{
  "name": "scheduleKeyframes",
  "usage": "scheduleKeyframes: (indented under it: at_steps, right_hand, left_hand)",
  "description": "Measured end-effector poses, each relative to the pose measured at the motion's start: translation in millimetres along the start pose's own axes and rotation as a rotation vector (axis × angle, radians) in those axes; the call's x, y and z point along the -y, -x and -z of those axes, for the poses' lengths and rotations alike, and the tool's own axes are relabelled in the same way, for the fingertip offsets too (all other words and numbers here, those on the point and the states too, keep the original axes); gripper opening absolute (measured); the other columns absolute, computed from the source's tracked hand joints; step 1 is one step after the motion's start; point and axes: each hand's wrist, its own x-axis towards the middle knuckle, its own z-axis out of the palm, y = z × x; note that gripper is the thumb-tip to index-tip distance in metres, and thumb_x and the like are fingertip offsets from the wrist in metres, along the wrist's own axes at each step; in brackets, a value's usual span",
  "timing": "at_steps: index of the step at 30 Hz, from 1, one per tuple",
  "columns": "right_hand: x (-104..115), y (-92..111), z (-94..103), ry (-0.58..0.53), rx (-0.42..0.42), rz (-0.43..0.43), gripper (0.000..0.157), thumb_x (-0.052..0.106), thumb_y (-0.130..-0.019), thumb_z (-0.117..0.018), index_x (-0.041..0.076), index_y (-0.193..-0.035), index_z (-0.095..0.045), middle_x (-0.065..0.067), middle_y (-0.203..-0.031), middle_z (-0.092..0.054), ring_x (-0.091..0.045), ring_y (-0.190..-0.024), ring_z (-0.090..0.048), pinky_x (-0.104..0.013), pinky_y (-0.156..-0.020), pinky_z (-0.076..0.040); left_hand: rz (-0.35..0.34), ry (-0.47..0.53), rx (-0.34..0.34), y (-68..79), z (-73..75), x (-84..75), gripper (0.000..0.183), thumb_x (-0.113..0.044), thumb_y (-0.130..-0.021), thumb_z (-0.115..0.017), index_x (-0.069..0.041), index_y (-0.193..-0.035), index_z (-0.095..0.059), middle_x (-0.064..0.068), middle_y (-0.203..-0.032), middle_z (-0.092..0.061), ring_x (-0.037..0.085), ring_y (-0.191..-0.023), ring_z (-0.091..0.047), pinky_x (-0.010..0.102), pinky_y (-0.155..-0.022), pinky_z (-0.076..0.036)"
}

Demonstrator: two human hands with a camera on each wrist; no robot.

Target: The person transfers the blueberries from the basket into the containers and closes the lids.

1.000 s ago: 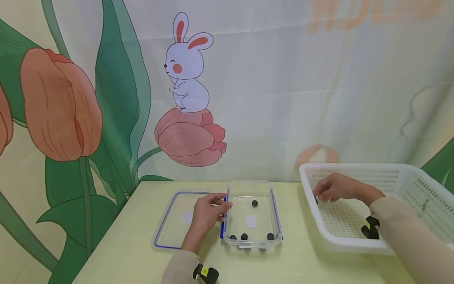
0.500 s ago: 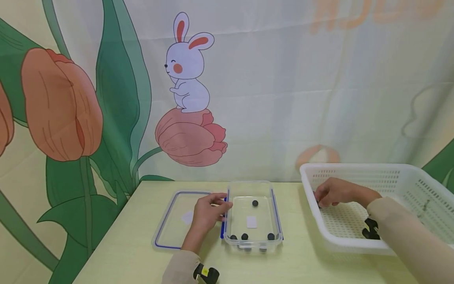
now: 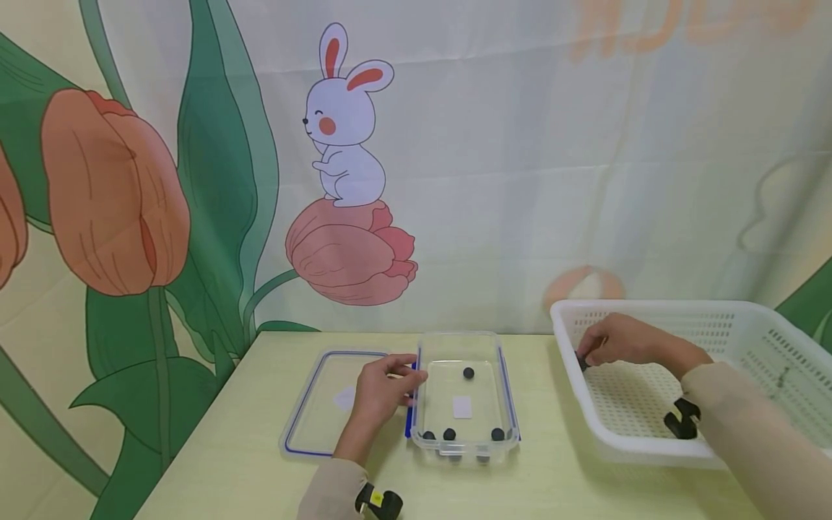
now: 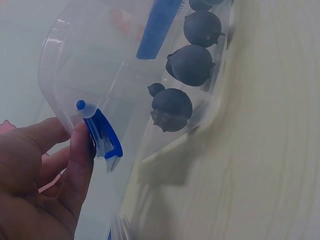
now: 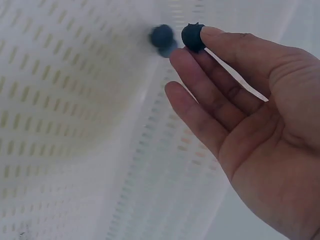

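At the left side of a clear plastic food container [image 3: 508,393], my left hand [image 3: 383,391] grips the rim beside a blue latch [image 4: 106,134], thumb and fingers on either side. Several dark blueberries [image 4: 192,65] lie inside along the near end, and a single blueberry [image 3: 469,373] sits toward the far end. My right hand [image 3: 620,339] reaches into a white basket [image 3: 578,401] at its left wall. Between thumb and fingertips it pinches a blueberry [image 5: 192,38], its little crown showing. Just past that berry, another blueberry [image 5: 162,36] lies in the basket's corner.
A clear lid [image 3: 305,404] with a blue seal lies left of the container, partly behind the left hand. The pale table [image 3: 539,433] separates container and basket. Behind everything hangs a printed curtain [image 3: 481,180] with a rabbit and tulips.
My right hand dipped against the basket's left wall and has now lifted slightly, with a dark blueberry showing at its fingertips. The left hand and container have stayed still.
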Motion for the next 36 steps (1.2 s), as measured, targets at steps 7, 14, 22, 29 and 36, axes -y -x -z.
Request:
scheduleKeyframes:
  at_steps: [7, 14, 22, 29, 36]
  right_hand:
    - [18, 11, 16.6, 0.006, -0.119, 0.018, 0.019, 0.016, -0.088, -0.071, 0.005, -0.105, -0.072, -0.006, -0.102, -0.070, -0.019, -0.090, -0.065, -0.031, -0.073, -0.055]
    - [46, 25, 26.7, 0.013, -0.238, -0.020, 0.025, 0.027, -0.091, -0.069, 0.012, -0.111, -0.071, -0.001, -0.103, -0.070, -0.017, -0.092, -0.066, -0.037, -0.079, -0.054]
    - [80, 32, 25.8, -0.011, -0.319, 0.067, 0.023, 0.032, -0.091, -0.069, 0.020, -0.110, -0.070, 0.003, -0.107, -0.067, -0.015, -0.090, -0.066, -0.030, -0.080, -0.054]
    - [105, 35, 12.4, -0.101, -0.338, 0.153, 0.021, 0.025, -0.092, -0.068, 0.016, -0.111, -0.069, 0.000, -0.105, -0.067, -0.017, -0.092, -0.067, -0.027, -0.079, -0.055]
    - [119, 35, -9.0, -0.184, -0.337, 0.179, 0.019, 0.028, -0.092, -0.068, 0.020, -0.109, -0.069, 0.003, -0.104, -0.068, -0.019, -0.093, -0.068, -0.030, -0.077, -0.056]
  left_hand:
    - [-0.002, 0.003, 0.006, 0.0, 0.1, -0.2, 0.039, -0.023, -0.083, -0.078, -0.011, -0.119, -0.068, 0.007, -0.095, -0.062, 0.017, -0.072, -0.066, 0.029, -0.061, -0.059]
    - [0.000, 0.004, 0.003, -1.1, 0.0, -0.2, 0.038, -0.023, -0.083, -0.078, -0.011, -0.118, -0.068, 0.007, -0.094, -0.061, 0.017, -0.072, -0.066, 0.028, -0.061, -0.059]
    - [0.004, 0.006, 0.003, -1.8, -0.4, 1.3, 0.038, -0.023, -0.083, -0.078, -0.012, -0.118, -0.069, 0.007, -0.095, -0.061, 0.017, -0.071, -0.066, 0.029, -0.061, -0.059]
    - [0.007, 0.001, 0.001, -1.0, 0.1, 1.0, 0.038, -0.024, -0.083, -0.078, -0.012, -0.118, -0.069, 0.007, -0.095, -0.061, 0.017, -0.071, -0.065, 0.028, -0.061, -0.059]
    - [0.010, 0.000, 0.003, 0.3, 0.5, -1.4, 0.039, -0.023, -0.084, -0.078, -0.011, -0.119, -0.068, 0.007, -0.095, -0.061, 0.018, -0.071, -0.065, 0.028, -0.061, -0.059]
